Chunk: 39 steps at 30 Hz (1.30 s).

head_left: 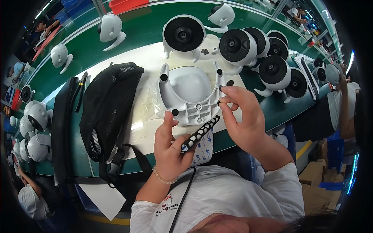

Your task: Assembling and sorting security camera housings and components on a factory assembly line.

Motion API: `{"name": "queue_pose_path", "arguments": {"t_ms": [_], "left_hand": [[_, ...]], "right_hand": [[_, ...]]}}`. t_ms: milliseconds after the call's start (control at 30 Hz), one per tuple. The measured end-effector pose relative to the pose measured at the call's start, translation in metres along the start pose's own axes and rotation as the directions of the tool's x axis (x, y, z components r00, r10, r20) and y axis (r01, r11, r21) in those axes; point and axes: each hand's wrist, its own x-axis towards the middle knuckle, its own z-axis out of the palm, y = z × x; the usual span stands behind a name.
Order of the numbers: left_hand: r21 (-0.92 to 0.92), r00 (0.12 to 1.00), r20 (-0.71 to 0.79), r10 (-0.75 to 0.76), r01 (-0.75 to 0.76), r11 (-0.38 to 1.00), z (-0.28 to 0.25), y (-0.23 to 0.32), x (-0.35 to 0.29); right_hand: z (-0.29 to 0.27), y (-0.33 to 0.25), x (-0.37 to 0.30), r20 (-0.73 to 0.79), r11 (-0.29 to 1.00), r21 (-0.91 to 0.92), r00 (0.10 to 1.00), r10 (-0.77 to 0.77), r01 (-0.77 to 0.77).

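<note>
On the white work surface lies a white, U-shaped plastic stand (199, 110) with its ribbed underside up, joined to a rounded white housing (190, 83). Round black pads show near its arm ends and at its lower corners. In my left hand (171, 145) is a narrow strip of black stick-on pads (202, 134), its backing light, gripped between thumb and fingers; one fingertip is beside the stand's lower left corner. My right hand (243, 112) reaches to the lower right corner, thumb and index finger apart. A black spot shows at each of those two fingertips; whether either is a loose pad is unclear.
White cameras with round black fronts (234, 44) crowd the back right; more white units (39, 147) stand at the far left. A black mesh bag (110, 108) lies left of the stand, beside pliers (81, 91). Printed backing paper (204, 149) hangs at the front edge. Co-workers sit on both sides.
</note>
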Motion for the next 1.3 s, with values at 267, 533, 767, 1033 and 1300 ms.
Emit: {"name": "queue_pose_path", "arguments": {"t_ms": [267,533,767,1033,1300], "left_hand": [[-0.017,1.0,0.014,-0.004,0.004,1.0,0.001,0.001,0.0],[-0.027,0.996,0.075,-0.054,0.056,0.998,-0.001,0.001,-0.002],[-0.035,0.996,0.064,-0.058,0.06,0.998,-0.001,-0.002,-0.003],[-0.057,0.999,0.044,-0.008,0.011,0.998,0.001,-0.006,-0.004],[-0.05,0.998,0.062,-0.019,0.022,0.998,0.001,-0.004,-0.003]], "right_hand": [[-0.005,-0.002,-0.014,0.073,0.977,-0.105,0.981,-0.177,0.184],[-0.007,0.002,0.001,0.081,0.991,0.133,0.997,-0.01,-0.001],[0.012,-0.008,0.015,0.224,0.988,0.106,0.971,0.089,-0.115],[0.008,-0.02,0.01,0.14,0.947,-0.284,0.983,-0.116,0.152],[-0.004,-0.035,0.009,0.294,0.888,-0.403,0.95,-0.102,0.22]]}}
